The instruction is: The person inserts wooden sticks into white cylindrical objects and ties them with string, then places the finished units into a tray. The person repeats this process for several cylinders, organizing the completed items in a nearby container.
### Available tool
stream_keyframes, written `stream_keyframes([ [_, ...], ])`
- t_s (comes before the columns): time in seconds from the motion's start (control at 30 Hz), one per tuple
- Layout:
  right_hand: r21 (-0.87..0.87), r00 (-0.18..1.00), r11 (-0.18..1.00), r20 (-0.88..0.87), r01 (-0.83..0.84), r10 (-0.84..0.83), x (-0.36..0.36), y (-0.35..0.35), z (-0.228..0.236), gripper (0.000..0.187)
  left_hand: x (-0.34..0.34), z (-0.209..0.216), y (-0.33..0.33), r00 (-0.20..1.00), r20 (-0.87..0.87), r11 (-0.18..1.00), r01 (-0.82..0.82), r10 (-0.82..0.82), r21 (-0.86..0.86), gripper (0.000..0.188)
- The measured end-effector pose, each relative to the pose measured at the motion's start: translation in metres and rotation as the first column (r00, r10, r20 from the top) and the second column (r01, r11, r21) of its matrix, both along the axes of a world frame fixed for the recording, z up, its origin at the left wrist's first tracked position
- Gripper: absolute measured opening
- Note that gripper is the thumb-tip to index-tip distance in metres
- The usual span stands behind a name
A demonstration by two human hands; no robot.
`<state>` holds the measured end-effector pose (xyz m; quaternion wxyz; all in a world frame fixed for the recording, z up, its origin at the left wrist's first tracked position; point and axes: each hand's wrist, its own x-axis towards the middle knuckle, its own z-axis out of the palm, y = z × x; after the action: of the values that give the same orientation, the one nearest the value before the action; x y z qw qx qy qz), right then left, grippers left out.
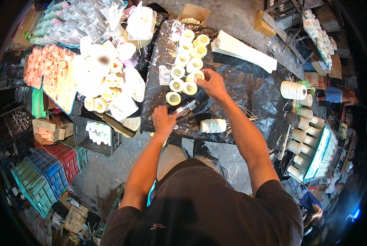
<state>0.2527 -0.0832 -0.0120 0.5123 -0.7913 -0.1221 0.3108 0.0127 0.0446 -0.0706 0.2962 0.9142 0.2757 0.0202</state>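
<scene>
- The right hand is laid on the cream rolls, which are set in two rows on the black-sheeted counter; its grip is closed on the roll at its fingertips, it seems, though the fingers hide the contact.
- The nearest rolls of the rows are seen just beside that hand, upright, with their open ends up.
- The left hand is clenched around a small grey tool, which is pointed up and right toward the rows.
- One white roll is laid on its side near the counter's front edge, right of the tool and apart from both hands.
- A heap of white rolls and a tray of pink rolls are piled to the left of the counter.
- A stack of white sheets is placed at the counter's far right.
- Coloured crates are stood on the floor at lower left.
</scene>
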Motion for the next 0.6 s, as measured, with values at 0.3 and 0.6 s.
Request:
stream_keyframes([
  [0.3,0.096,0.996,0.992,-0.018,-0.086,0.088,0.005,-0.009,-0.022,0.041,0.009,-0.006,-0.040,0.950,0.030,0.949,0.311,-0.310,-0.041,0.033],
  [0.6,0.160,0.903,0.921,-0.314,0.354,-0.292,-0.008,-0.008,-0.034,0.039,0.048,0.003,-0.083,0.911,0.055,0.912,0.406,-0.409,0.059,0.039],
])
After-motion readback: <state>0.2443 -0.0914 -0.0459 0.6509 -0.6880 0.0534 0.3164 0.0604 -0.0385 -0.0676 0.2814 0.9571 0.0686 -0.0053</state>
